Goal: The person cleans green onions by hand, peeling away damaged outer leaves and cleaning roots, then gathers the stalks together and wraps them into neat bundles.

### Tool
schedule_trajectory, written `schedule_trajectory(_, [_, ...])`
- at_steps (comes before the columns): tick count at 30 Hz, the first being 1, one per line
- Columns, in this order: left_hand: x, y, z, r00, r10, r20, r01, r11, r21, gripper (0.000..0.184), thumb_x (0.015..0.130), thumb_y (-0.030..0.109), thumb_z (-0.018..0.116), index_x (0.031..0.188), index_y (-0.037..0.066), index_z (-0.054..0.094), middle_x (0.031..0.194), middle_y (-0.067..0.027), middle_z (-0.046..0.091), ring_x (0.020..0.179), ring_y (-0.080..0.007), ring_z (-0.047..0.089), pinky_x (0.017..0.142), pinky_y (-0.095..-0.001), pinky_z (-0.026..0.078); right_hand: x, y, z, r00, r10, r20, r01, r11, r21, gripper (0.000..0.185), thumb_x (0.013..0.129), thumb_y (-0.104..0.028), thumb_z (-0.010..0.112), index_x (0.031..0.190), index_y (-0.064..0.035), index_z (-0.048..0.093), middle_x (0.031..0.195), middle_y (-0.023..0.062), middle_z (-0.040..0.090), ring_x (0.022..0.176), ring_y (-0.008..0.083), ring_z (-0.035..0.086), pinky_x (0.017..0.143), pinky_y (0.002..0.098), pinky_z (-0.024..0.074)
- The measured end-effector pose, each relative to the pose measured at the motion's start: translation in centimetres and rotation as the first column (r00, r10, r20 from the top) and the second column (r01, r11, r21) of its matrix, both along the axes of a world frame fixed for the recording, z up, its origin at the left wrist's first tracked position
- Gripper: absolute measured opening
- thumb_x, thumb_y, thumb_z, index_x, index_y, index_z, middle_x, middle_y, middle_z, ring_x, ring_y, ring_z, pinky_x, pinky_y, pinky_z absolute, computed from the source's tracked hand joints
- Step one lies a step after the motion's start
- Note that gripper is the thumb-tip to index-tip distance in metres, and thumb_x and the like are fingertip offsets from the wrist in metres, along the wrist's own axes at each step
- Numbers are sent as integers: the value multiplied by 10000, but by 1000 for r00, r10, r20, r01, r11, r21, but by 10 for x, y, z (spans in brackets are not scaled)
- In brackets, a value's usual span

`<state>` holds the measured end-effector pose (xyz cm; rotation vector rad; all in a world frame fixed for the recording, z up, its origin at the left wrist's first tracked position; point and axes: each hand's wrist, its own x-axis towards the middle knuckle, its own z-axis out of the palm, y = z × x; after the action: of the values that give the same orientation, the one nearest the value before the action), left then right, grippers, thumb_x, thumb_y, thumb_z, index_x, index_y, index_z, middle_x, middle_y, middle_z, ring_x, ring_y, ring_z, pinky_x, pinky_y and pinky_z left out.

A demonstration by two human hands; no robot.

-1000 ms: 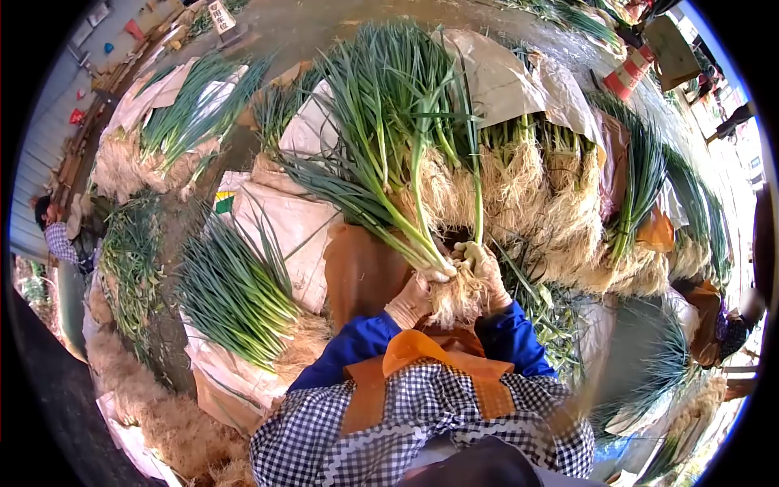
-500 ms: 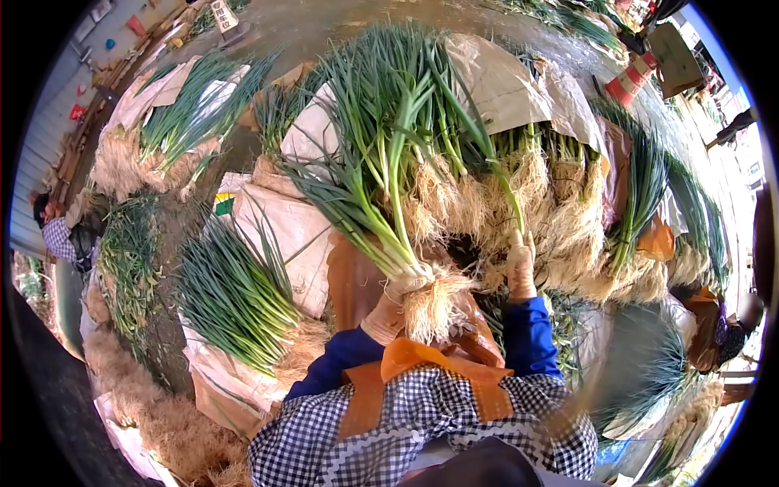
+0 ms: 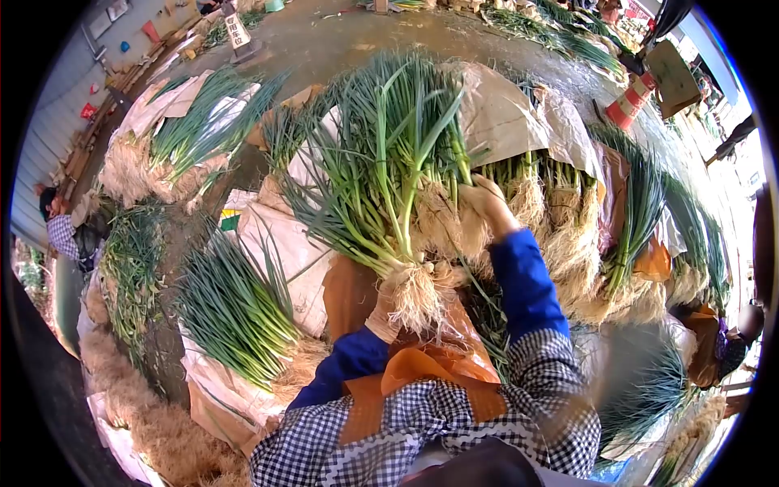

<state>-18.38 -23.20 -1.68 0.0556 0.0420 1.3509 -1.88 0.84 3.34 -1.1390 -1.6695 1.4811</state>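
My left hand (image 3: 385,306) is closed around a bunch of green onions (image 3: 381,235) near the pale root end, with the leaves fanned up and away from me. Its fingers are partly hidden under the shaggy roots (image 3: 415,299). My right hand (image 3: 487,204) reaches forward, fingers curled on green onion stalks at the near edge of a pile of rooted green onions (image 3: 442,215). The fingertips are partly hidden there. Brown paper sheeting (image 3: 499,109) covers part of this pile.
To the left, trimmed green onions (image 3: 235,308) lie on light sacking (image 3: 284,252). Another pile (image 3: 195,130) is farther left, near a signpost (image 3: 237,32). Loose leaves (image 3: 134,268) litter the ground. A person (image 3: 65,227) is at far left. A red-and-white cone (image 3: 630,101) stands right.
My right hand has moved forward and left from holding one upright green onion to the pile's stalks. My left hand keeps its bunch, now slightly farther left.
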Motion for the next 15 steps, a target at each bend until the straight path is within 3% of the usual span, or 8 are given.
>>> schedule_trajectory(4, [29, -16, 17, 979, 4, -204, -5, 1000, -1, 312, 867, 147, 560, 1147, 21, 505, 984, -123, 574, 871, -210, 606, 741, -324, 532, 21, -149, 57, 940, 21, -340, -174, 887, -428, 253, 847, -188, 634, 1052, -44, 599, 941, 39, 614, 789, 79, 550, 732, 219, 451])
schedule_trajectory(5, [36, -15, 8, 996, -71, -48, 67, 995, -71, 248, 878, 108, 541, 1113, 29, 521, 970, -105, 576, 880, -196, 593, 772, -312, 514, 25, -166, 45, 965, 43, -260, -156, 887, -434, 287, 853, -201, 630, 1092, -47, 590, 970, 50, 621, 826, 92, 557, 769, 225, 446])
schedule_trajectory(6, [45, -18, -1, 976, -204, 74, 197, 977, 85, 199, 895, 90, 518, 1085, 29, 532, 957, -93, 581, 869, -185, 590, 762, -299, 514, 27, -178, 31, 982, 64, -180, -139, 885, -444, 321, 859, -215, 625, 1131, -50, 582, 998, 62, 628, 863, 104, 564, 806, 232, 442])
schedule_trajectory(8, [60, -27, 15, 962, -104, -254, 58, 982, -181, 182, 894, 81, 520, 1064, 18, 534, 937, -86, 593, 842, -188, 604, 747, -314, 530, 24, -180, 16, 992, -46, -116, 14, 965, -263, 299, 873, -223, 611, 1108, -42, 580, 919, 30, 624, 824, 92, 544, 724, 255, 444])
schedule_trajectory(10, [65, -24, 13, 946, -230, -227, 160, 944, -287, 156, 876, 58, 537, 1024, 8, 547, 920, -88, 620, 802, -199, 632, 735, -335, 553, 14, -158, 16, 990, -126, -71, 97, 944, -314, 274, 864, -235, 625, 1026, -15, 606, 849, 32, 629, 746, 108, 575, 672, 264, 478])
schedule_trajectory(11, [66, -25, 2, 942, -243, -231, 173, 942, -288, 175, 872, 81, 552, 1032, 10, 548, 932, -96, 621, 810, -206, 631, 735, -337, 550, 10, -148, -5, 981, -159, -114, 122, 954, -275, 250, 873, -250, 611, 951, -13, 607, 734, 20, 601, 632, 122, 558, 575, 280, 470])
schedule_trajectory(12, [65, -23, -8, 938, -253, -236, 183, 942, -282, 195, 869, 103, 567, 1041, 12, 550, 944, -104, 623, 818, -213, 630, 735, -339, 547, 9, -139, -34, 993, -115, 22, 116, 993, -20, 233, 870, -266, 601, 896, -35, 610, 709, 33, 600, 609, 149, 568, 560, 296, 468])
schedule_trajectory(15, [64, -28, 9, 966, -134, -220, 102, 983, -153, 181, 869, 106, 564, 1023, 13, 549, 962, -117, 622, 848, -232, 631, 755, -352, 544, 10, -154, -30, 873, -377, 310, 144, 805, 575, 201, 845, -285, 587, 750, -107, 586, 684, 96, 596, 616, 254, 599, 552, 351, 471])
